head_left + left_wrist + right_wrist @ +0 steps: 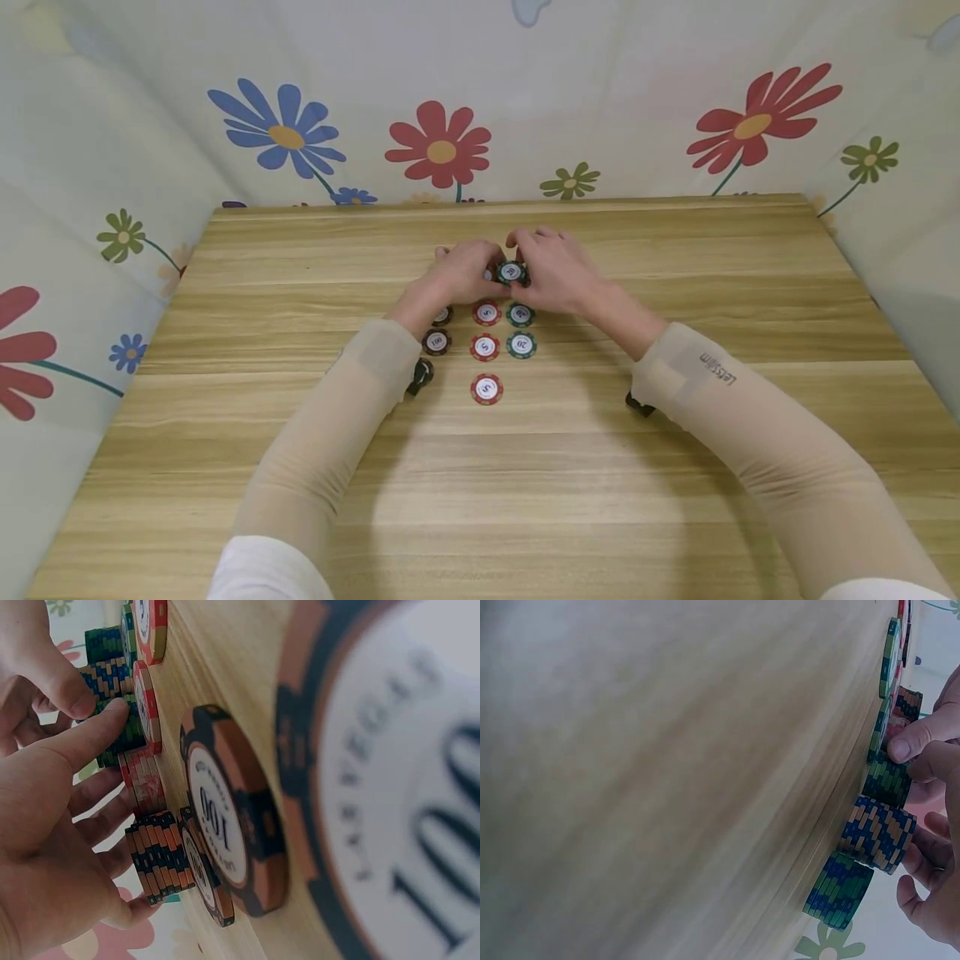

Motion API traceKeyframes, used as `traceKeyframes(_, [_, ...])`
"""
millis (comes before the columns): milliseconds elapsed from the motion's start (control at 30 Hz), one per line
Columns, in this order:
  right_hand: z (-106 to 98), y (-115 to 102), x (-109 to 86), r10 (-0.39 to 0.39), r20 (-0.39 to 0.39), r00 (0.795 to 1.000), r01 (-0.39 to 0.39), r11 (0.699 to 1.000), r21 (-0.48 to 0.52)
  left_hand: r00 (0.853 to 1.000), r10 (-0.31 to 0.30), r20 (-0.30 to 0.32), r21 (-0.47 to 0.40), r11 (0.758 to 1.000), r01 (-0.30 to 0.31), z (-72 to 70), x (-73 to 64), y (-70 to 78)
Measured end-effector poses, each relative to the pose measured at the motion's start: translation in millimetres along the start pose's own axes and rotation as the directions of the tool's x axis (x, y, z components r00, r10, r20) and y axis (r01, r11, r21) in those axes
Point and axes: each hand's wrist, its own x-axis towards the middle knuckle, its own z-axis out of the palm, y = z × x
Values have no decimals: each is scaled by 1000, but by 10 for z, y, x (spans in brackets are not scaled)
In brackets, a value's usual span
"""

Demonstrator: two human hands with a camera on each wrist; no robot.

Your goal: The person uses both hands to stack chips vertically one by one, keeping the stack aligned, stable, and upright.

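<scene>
A short stack of green poker chips (512,272) stands at the far middle of the table, between my two hands. My left hand (468,273) pinches it from the left, its thumb on the near side. In the left wrist view the other left fingers spread behind a red chip stack (142,782) and a black-and-orange chip stack (159,859). From the right, my right hand (555,271) grips the same green stack, thumb in front and index finger curled behind. A blue-and-orange chip stack (877,834) stands beside it, near the right fingers.
Single chips lie flat in columns nearer me: red 5 chips (485,347), green 20 chips (521,345) and dark 100 chips (436,342). Another green stack (838,891) stands at the row's right end. A flowered cloth (600,100) hangs behind the wooden table (525,500).
</scene>
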Motion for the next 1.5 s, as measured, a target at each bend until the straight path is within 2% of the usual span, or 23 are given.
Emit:
traceKeyframes(533, [-9, -20, -31, -4, 8, 1000, 4, 1000, -13, 1000, 6, -5, 11, 1000, -6, 14, 6, -3])
traceKeyframes(667, [-56, -33, -84, -43, -22, 999, 42, 999, -12, 1000, 9, -10, 4, 1000, -9, 9, 3, -2])
traceKeyframes(800, [-121, -61, -141, -120, -55, 991, 120, 993, -7, 1000, 12, -13, 1, 1000, -12, -6, -3, 4])
traceKeyframes(900, [-150, -79, -185, -168, -45, 985, 169, 986, 5, 1000, 9, -10, 4, 1000, -9, -14, -7, 10])
traceKeyframes(1000, [-160, -97, -235, -187, 11, 982, 187, 982, 27, 1000, 4, -7, 0, 1000, -4, -18, -10, 17])
traceKeyframes(1100, [-161, -120, -291, -169, 107, 980, 165, 985, 52, 1000, -3, -3, -7, 1000, 3, -17, -8, 25])
traceKeyframes(1200, [-164, -147, -341, -156, 197, 968, 145, 987, 69, 1000, -7, -3, 1, 1000, 7, -16, -8, 29])
traceKeyframes(1300, [-166, -163, -377, -166, 272, 948, 151, 986, 77, 1000, -8, 0, 16, 1000, 8, -14, -6, 25])
traceKeyframes(1500, [-153, -204, -421, -243, 367, 898, 231, 970, 77, 1000, -10, 1, 39, 999, 10, -7, 0, 21])
